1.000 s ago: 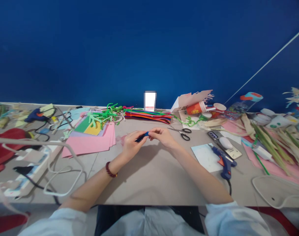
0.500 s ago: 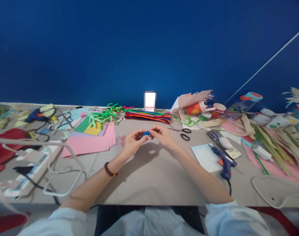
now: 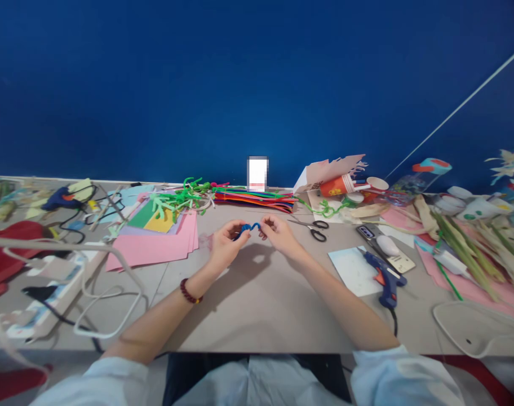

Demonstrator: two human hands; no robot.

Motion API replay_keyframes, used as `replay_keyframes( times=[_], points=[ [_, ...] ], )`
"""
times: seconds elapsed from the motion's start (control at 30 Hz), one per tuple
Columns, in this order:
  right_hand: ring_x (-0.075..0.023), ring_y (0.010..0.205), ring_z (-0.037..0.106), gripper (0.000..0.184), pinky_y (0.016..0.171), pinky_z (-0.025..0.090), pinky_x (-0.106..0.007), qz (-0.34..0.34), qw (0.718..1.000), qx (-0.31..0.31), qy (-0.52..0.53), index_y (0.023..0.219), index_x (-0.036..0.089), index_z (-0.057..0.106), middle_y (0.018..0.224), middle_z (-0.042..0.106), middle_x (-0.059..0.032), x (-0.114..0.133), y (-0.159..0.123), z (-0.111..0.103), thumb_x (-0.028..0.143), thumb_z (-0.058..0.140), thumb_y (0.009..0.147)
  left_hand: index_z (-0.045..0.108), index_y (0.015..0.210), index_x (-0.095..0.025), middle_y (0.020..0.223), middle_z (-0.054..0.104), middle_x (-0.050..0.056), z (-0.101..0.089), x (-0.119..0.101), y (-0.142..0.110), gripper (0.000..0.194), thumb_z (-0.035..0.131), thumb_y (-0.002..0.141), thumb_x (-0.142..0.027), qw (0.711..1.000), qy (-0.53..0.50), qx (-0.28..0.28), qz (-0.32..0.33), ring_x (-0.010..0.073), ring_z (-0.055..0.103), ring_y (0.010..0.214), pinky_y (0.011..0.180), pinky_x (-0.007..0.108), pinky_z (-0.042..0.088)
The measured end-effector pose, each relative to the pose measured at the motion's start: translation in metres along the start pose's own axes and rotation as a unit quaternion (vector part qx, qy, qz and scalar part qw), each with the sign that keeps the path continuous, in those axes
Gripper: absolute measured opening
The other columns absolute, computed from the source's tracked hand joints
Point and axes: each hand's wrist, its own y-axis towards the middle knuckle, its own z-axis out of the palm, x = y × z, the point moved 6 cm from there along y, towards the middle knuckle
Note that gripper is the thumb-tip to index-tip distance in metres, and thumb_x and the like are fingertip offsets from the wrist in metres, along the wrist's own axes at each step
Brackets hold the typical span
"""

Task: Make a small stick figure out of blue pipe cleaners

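Note:
A blue pipe cleaner (image 3: 253, 226) stretches between my two hands above the middle of the table. My left hand (image 3: 228, 243) is closed on its bunched, coiled part. The thumb and fingers of my right hand (image 3: 279, 234) pinch the thin free end, which bends in a small wave. Beyond my hands lies a bundle of colored pipe cleaners (image 3: 253, 199) in red, orange, purple and green. Black-handled scissors (image 3: 318, 230) rest just to the right of my right hand.
At left are pink paper sheets (image 3: 151, 248), green pipe-cleaner shapes (image 3: 185, 197) and a white power strip (image 3: 58, 296) with looping cables. A blue glue gun (image 3: 386, 276) lies on the right by a phone (image 3: 403, 263). Paper cups (image 3: 337, 186) and dried husks (image 3: 472, 248) sit farther right.
My hands have drawn slightly apart. A length of the blue pipe cleaner now shows between them, where before it was a compact clump at the fingertips.

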Motion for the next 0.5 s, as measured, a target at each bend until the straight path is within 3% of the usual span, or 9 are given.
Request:
replay_keyframes(
  times=[0.07,0.13,0.23,0.3,0.37,0.5],
  points=[
    [-0.0124,0.061,0.057,0.017,0.059,0.048,-0.027,-0.011,0.999,-0.001,-0.035,0.078,0.021,0.051,0.067,0.056,0.0017,0.003,-0.002,-0.001,0.036,0.058,0.075,0.064,0.084,-0.015,0.074,0.069,0.003,0.000,0.002,0.002,0.033,0.076,0.060,-0.034,0.999,-0.043,-0.008,-0.026,0.0117,0.063,0.061,0.064,0.026,0.053],
    [-0.0135,0.069,0.059,0.010,0.065,0.049,-0.029,-0.069,0.994,-0.007,-0.082,0.085,0.022,0.056,0.080,0.061,-0.0017,0.015,-0.006,-0.003,0.029,0.055,0.077,0.064,0.082,-0.015,0.071,0.068,0.002,0.000,0.004,0.004,0.035,0.079,0.057,-0.034,0.996,-0.075,-0.011,-0.047,0.0117,0.062,0.059,0.064,0.027,0.053],
    [-0.0156,0.088,0.059,0.025,0.076,0.049,-0.031,-0.181,0.975,0.016,-0.131,0.104,0.025,0.060,0.110,0.060,-0.0060,0.038,-0.015,0.002,0.021,0.052,0.080,0.065,0.081,-0.015,0.071,0.069,0.002,0.001,0.007,0.006,0.036,0.081,0.055,-0.035,0.992,-0.101,0.002,-0.071,0.0116,0.062,0.058,0.064,0.027,0.053],
    [-0.0185,0.103,0.057,0.031,0.081,0.048,-0.032,-0.224,0.960,0.047,-0.160,0.111,0.026,0.060,0.120,0.059,-0.0065,0.046,-0.020,0.006,0.021,0.054,0.081,0.066,0.081,-0.015,0.071,0.069,0.002,0.002,0.009,0.006,0.035,0.080,0.056,-0.035,0.990,-0.112,0.024,-0.079,0.0112,0.062,0.058,0.063,0.026,0.053],
    [-0.0207,0.108,0.055,0.028,0.085,0.047,-0.033,-0.242,0.948,0.068,-0.193,0.109,0.027,0.064,0.117,0.062,-0.0062,0.048,-0.021,0.009,0.023,0.056,0.082,0.067,0.081,-0.016,0.071,0.069,0.002,0.004,0.011,0.005,0.033,0.080,0.058,-0.034,0.988,-0.119,0.046,-0.087,0.0110,0.062,0.059,0.064,0.025,0.052],
    [-0.0220,0.094,0.060,0.017,0.088,0.044,-0.037,-0.247,0.938,0.062,-0.233,0.093,0.026,0.070,0.096,0.069,-0.0063,0.045,-0.019,0.004,0.028,0.055,0.086,0.068,0.079,-0.016,0.068,0.068,0.001,0.006,0.014,0.004,0.029,0.079,0.058,-0.032,0.984,-0.127,0.054,-0.110,0.0111,0.061,0.058,0.063,0.025,0.051]
  ],
)
